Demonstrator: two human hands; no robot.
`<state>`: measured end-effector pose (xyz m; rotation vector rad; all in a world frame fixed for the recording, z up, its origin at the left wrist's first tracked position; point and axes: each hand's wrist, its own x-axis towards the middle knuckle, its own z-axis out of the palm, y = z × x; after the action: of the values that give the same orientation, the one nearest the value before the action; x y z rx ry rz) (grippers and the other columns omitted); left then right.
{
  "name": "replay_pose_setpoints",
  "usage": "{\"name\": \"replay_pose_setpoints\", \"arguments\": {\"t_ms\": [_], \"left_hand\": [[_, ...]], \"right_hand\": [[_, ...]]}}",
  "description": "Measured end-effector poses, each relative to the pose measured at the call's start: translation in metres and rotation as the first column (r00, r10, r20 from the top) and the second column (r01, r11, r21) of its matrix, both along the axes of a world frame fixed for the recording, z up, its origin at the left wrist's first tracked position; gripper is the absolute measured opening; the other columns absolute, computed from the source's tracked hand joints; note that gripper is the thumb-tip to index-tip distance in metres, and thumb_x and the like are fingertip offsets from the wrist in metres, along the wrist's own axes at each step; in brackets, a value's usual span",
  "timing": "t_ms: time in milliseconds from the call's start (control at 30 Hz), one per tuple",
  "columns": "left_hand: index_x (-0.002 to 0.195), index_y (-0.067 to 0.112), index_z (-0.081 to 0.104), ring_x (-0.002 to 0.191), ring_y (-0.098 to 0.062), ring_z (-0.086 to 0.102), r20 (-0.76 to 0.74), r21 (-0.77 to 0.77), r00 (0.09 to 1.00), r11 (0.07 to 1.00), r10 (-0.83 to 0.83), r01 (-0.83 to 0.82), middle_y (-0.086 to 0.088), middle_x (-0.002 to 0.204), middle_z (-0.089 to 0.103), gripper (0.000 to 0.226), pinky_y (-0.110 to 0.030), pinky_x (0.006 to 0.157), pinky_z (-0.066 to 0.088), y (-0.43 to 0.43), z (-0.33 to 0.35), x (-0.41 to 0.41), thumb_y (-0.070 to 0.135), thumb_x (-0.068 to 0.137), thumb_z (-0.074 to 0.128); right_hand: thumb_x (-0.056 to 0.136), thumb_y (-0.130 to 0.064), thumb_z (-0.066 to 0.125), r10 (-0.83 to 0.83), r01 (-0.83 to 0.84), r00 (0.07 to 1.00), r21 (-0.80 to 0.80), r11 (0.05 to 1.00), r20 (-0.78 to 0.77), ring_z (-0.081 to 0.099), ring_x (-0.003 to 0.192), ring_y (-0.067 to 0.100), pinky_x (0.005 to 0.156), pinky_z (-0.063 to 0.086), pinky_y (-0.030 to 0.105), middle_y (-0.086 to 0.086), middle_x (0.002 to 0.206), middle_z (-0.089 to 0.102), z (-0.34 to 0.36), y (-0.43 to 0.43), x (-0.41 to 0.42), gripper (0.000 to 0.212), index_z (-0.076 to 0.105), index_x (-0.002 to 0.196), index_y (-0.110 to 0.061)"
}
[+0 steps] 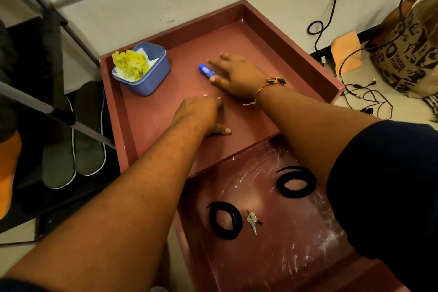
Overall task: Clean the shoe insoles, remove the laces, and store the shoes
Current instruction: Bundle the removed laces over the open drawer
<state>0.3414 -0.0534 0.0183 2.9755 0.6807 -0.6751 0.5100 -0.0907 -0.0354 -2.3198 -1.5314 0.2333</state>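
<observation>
While the right hand lies flat, hiding one end of the blue tube, left hand rests loose on the red tray, insoles partly behind a pole.

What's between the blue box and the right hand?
A small blue tube lies between the box and the right hand, right at the hand; the head view shows it.

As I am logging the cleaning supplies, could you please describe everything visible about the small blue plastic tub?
The small blue plastic tub is squarish with rounded corners, lidless and upright. It stands near the far left corner of the reddish-brown tray, with nothing outside touching it. Inside lie a crumpled yellow cloth and white paper under it.
</observation>
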Motion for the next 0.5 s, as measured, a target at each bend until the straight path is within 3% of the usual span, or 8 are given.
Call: {"name": "replay_pose_setpoints", "arguments": {"t_ms": [133,267,333,400,467,500], "left_hand": [[0.122,0.020,0.057,0.115,-0.028,0.057,0.021,-0.022,1.000,1.000,0.023,-0.022,-0.005,0.126,0.061,0.061,-0.031,0.076,0.033,0.003,-0.002,0.000,0.063,0.081,0.071],[0.097,0.025,0.050,0.110,-0.026,0.058,0.037,-0.041,0.998,0.998,0.058,-0.057,-0.003,0.120,0.063,0.047,-0.032,0.076,0.033,0.004,-0.005,-0.002,0.063,0.079,0.072],[0.104,0.025,0.053,0.111,-0.026,0.058,0.040,-0.036,0.998,0.998,0.050,-0.048,-0.002,0.122,0.062,0.049,-0.033,0.077,0.034,0.003,-0.004,-0.004,0.064,0.080,0.071],[0.129,0.023,0.054,0.118,-0.028,0.056,0.036,-0.038,0.998,0.998,0.045,-0.044,-0.005,0.134,0.057,0.062,-0.034,0.082,0.037,0.002,-0.004,-0.005,0.063,0.083,0.068],[0.149,0.023,0.040,0.134,-0.035,0.046,0.041,-0.059,0.996,0.995,0.080,-0.078,-0.012,0.156,0.038,0.074,-0.040,0.101,0.038,-0.005,-0.009,-0.011,0.058,0.089,0.064],[0.156,0.023,0.030,0.143,-0.039,0.035,0.059,-0.095,0.991,0.989,0.121,-0.115,-0.013,0.163,0.025,0.076,-0.044,0.113,0.032,-0.012,-0.014,-0.018,0.055,0.093,0.060]], "right_hand": [[0.095,-0.030,0.051,0.111,-0.103,0.991,-0.106,0.989,0.079,0.055,0.119,0.032,0.097,0.046,0.040,0.005,0.138,0.057,0.001,0.021,-0.020,0.051,0.043,0.146,-0.034],[0.091,-0.017,0.049,0.046,-0.043,0.995,-0.036,0.998,0.084,0.062,0.104,0.036,0.087,0.051,0.041,0.010,0.119,0.068,0.000,0.012,-0.031,0.049,0.055,0.137,-0.033],[0.089,-0.012,0.054,-0.004,0.003,0.999,0.021,1.000,0.045,0.063,0.102,0.035,0.084,0.050,0.036,0.013,0.114,0.069,0.003,-0.006,-0.039,0.045,0.061,0.131,-0.028],[0.088,-0.010,0.055,-0.048,0.047,0.999,0.073,0.996,0.002,0.062,0.100,0.035,0.081,0.045,0.034,0.014,0.111,0.070,0.007,-0.030,-0.050,0.040,0.066,0.125,-0.024],[0.090,-0.013,0.054,-0.092,0.095,0.995,0.082,0.992,-0.043,0.063,0.097,0.036,0.077,0.045,0.034,0.014,0.108,0.070,0.013,-0.059,-0.067,0.033,0.068,0.118,-0.022],[0.090,-0.015,0.054,-0.113,0.117,0.991,0.067,0.991,-0.067,0.063,0.095,0.036,0.074,0.045,0.034,0.013,0.106,0.070,0.018,-0.075,-0.077,0.029,0.068,0.115,-0.022]]}}
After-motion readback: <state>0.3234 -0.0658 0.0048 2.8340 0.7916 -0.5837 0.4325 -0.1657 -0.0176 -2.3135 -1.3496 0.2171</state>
